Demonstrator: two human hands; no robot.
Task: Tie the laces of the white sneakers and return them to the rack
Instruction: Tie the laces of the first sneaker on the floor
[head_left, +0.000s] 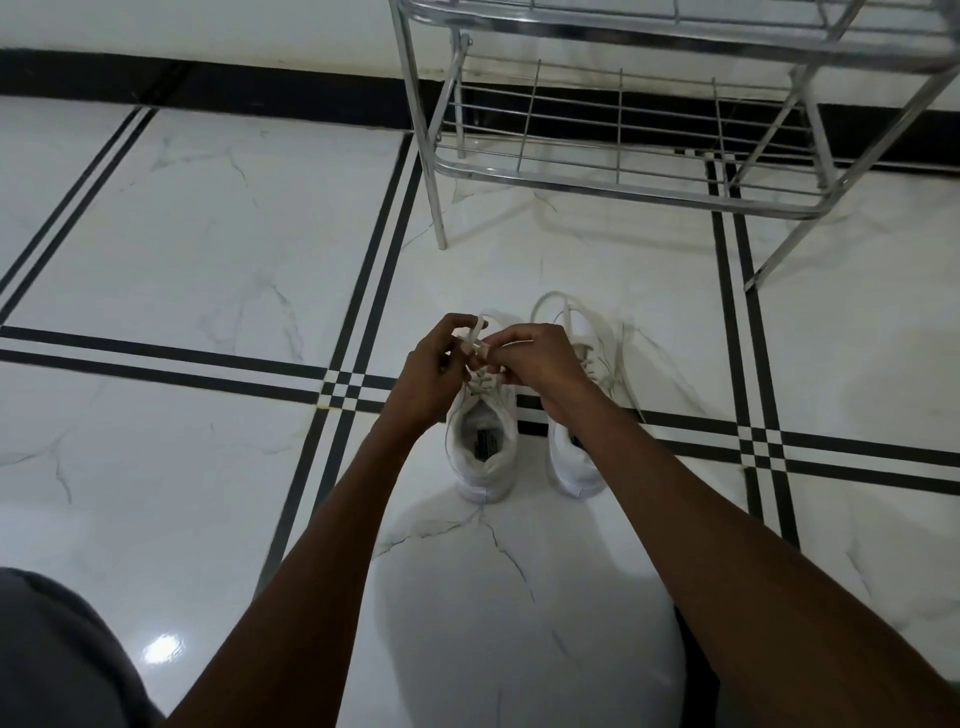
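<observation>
Two white sneakers stand side by side on the floor, heels toward me. Over the left sneaker both my hands meet. My left hand pinches a loop of its white lace, and my right hand grips the other end of the same lace. The right sneaker is partly hidden under my right forearm; its laces lie loose, looping out past the toe.
A chrome wire shoe rack stands just beyond the sneakers against the wall, its lower shelf bare. White marble floor tiles with black stripe borders surround the shoes. My grey-clad knee is at the bottom left.
</observation>
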